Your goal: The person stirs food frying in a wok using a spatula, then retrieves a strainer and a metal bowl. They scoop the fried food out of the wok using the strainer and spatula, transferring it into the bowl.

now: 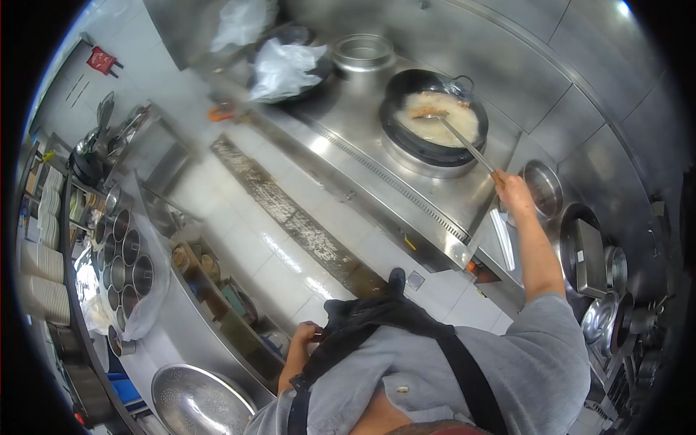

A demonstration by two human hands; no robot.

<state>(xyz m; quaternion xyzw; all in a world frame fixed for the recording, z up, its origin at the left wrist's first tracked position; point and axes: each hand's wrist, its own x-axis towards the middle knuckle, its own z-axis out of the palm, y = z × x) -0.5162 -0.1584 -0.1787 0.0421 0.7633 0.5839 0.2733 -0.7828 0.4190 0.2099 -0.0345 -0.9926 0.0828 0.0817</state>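
My right hand (512, 192) is closed around the wooden handle end of a long metal wok spatula (464, 138). Its head rests in pale, bubbling liquid (438, 130) inside a black wok (391, 119). Orange-brown pieces of food (428, 103) show toward the far side of that liquid. The wok sits on a round burner ring of the steel stove (348, 145). Low by my left hip, my left hand (308, 332) has its fingers curled beside the black apron (362, 312); what they hold, if anything, is too small to make out.
A second wok with a white plastic bag (286, 69) and a steel pot (362, 51) stand farther left on the stove. Steel bowls (542, 188) and pans (600, 317) are at the right. Behind my left side, a counter carries metal canisters (130, 246) and a large colander (196, 402).
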